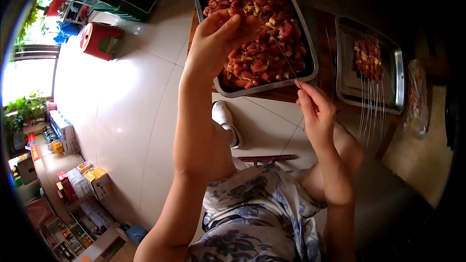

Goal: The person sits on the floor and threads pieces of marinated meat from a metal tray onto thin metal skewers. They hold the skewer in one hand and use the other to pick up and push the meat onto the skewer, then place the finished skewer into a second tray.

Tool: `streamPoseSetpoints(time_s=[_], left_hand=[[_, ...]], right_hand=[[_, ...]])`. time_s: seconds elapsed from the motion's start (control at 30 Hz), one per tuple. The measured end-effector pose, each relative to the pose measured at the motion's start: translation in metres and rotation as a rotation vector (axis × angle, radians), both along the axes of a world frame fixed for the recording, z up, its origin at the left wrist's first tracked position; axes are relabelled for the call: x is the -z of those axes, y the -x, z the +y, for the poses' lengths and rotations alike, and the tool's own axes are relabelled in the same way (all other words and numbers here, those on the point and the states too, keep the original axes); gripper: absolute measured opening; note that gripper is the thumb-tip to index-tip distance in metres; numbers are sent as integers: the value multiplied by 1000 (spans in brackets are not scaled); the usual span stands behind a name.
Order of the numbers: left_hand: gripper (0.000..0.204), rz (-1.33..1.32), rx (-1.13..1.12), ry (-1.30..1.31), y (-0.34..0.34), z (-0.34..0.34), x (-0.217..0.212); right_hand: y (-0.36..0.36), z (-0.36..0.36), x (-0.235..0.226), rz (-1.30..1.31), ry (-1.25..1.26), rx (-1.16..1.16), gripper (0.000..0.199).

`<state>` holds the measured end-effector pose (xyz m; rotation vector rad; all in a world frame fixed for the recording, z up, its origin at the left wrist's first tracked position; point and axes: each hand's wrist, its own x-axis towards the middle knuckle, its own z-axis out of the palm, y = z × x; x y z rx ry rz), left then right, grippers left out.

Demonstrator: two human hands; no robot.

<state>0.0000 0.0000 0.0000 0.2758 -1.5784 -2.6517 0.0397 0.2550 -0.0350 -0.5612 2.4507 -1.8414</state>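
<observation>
My left hand (218, 39) is raised over a steel tray (306, 75) heaped with red marinated meat chunks (264, 34), its fingers pinching one meat piece (252, 22). My right hand (315, 109) grips the near end of a thin metal skewer (284, 58), whose tip points up into the piece in my left hand. To the right, a second steel tray (347, 82) carries several finished skewers of meat (368, 58), their thin sticks hanging over the near rim.
Both trays rest on a dark wooden table (330, 29). A clear plastic bag (417, 97) lies at the table's right. White floor tiles (126, 97), a red stool (102, 40) and shelves of boxed goods (77, 184) are to the left. My white shoe (225, 121) is below the tray.
</observation>
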Motion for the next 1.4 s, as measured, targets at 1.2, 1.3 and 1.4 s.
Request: streamPoseSetpoints(time_s=[1.2,1.3,1.4], left_hand=[[26,92,54,-295,1,36,15],[25,97,66,-261,1,41,12],[24,76,-9,-194,2,41,12]], right_hand=[[-7,-4,-10,-60,-89,43,23],[-8,-3,-10,-47,-85,56,23],[-6,-4,-11,-34,-85,58,23]])
